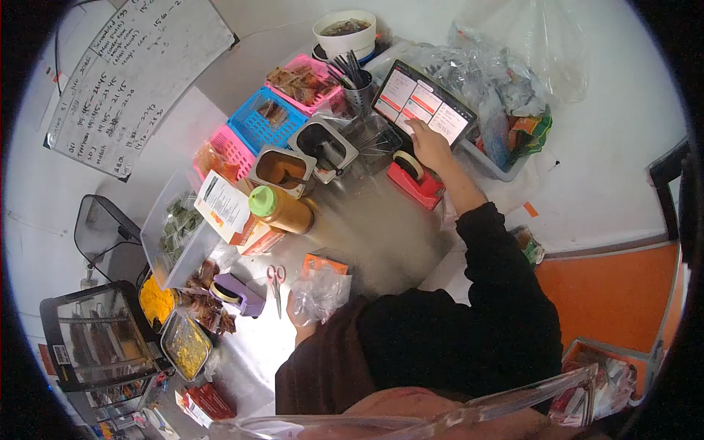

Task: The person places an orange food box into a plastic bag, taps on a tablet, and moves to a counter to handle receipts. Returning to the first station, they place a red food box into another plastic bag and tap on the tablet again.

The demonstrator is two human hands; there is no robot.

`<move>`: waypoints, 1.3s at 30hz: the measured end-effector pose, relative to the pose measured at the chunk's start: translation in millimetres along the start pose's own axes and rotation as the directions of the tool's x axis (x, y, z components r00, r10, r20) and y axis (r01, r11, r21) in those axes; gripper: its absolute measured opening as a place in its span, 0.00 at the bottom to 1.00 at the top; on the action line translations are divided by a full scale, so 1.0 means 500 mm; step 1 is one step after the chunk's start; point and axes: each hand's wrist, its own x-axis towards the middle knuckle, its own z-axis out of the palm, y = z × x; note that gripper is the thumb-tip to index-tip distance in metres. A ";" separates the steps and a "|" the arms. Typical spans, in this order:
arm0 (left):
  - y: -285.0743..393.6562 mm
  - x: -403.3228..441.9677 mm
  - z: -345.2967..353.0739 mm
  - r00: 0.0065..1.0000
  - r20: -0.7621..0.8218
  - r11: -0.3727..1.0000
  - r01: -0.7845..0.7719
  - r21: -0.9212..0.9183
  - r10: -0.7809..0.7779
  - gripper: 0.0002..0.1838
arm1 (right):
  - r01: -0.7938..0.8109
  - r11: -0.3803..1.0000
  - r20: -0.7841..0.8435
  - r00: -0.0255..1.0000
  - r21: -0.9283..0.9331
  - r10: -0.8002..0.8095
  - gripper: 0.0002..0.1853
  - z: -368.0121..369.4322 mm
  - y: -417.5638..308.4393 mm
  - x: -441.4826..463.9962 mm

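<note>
With a finger stretched out, my right hand (433, 147) touches or hovers just over the screen of a tablet (444, 105), which shows white panels with orange bars. A red tape dispenser (414, 187) stands right below that hand. My left hand (298, 314), partly hidden by my body, is closed around a clear plastic bag (323, 293). Behind the bag an orange printed piece (326, 264) shows; whether it is inside cannot be made out. Pink-handled scissors (276, 282) and a purple tape dispenser (238, 295) lie left of the bag.
A green-capped sauce bottle (282, 209) stands near two metal containers (323, 150) with dark contents. Pink and blue baskets (268, 121) and a white bowl (345, 33) line the wall. Plastic bags fill a bin (499, 165) beyond the tablet. Yellow food fills a tray (185, 345).
</note>
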 end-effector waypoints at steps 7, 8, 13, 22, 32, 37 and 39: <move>-0.017 0.008 0.003 0.999 0.006 0.998 -0.033 0.055 0.033 0.09 | -0.054 0.996 -0.428 0.900 0.067 0.078 0.18 -0.049 0.022 0.037; -0.017 0.009 0.004 0.999 0.006 0.998 -0.037 0.059 0.037 0.10 | -0.126 0.982 -0.429 0.887 0.139 0.174 0.18 -0.069 0.005 0.040; -0.019 0.013 0.007 0.999 0.006 0.997 -0.037 0.071 0.037 0.11 | -0.054 0.997 -0.257 0.964 0.046 0.064 0.19 -0.016 -0.025 0.051; -0.028 0.004 0.002 1.000 0.000 0.996 -0.030 0.089 0.030 0.14 | 0.086 0.988 0.001 0.996 -0.132 -0.086 0.15 0.086 -0.034 0.095; -0.028 0.023 0.006 0.998 -0.007 0.991 -0.060 0.117 0.061 0.17 | 0.217 0.974 0.069 0.973 0.058 -0.221 0.07 0.083 -0.090 0.085; -0.029 0.023 0.009 0.997 -0.013 0.984 -0.079 0.157 0.082 0.18 | 0.154 0.959 0.486 0.874 -0.239 -0.019 0.08 0.161 -0.120 0.120; -0.031 0.023 0.007 0.995 -0.018 0.977 -0.095 0.192 0.100 0.19 | 0.088 0.953 0.518 0.852 -0.290 0.078 0.12 0.187 -0.116 0.138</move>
